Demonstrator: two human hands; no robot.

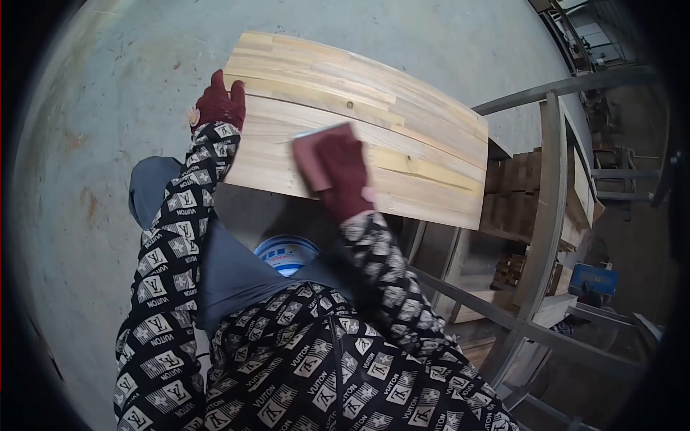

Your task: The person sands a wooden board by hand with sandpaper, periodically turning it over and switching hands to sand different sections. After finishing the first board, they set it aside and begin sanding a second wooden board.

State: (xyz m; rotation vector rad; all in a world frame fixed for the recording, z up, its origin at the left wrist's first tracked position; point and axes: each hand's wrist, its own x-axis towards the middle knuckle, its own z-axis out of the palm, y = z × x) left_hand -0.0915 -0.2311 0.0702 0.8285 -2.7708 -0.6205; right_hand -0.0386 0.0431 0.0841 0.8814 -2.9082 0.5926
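A pale wooden panel (287, 154) made of glued strips lies in front of me, with knots and darker seams on its face. My left hand (219, 104), in a dark red knit glove, grips the panel's left edge with the thumb near the top face. In a matching glove, my right hand (346, 172) is closed on a reddish-brown piece of sandpaper (307, 159), pressed flat on the panel near its front edge. The right hand is slightly blurred. Whether a block sits inside the sandpaper is hidden.
A metal frame rack (550, 208) stands at the right, holding stacked wood pieces (514, 176). A blue box (594, 279) is farther right. Below the panel, between my legs, is a round bucket lid (287, 253). Concrete floor (93, 108) spreads left and behind.
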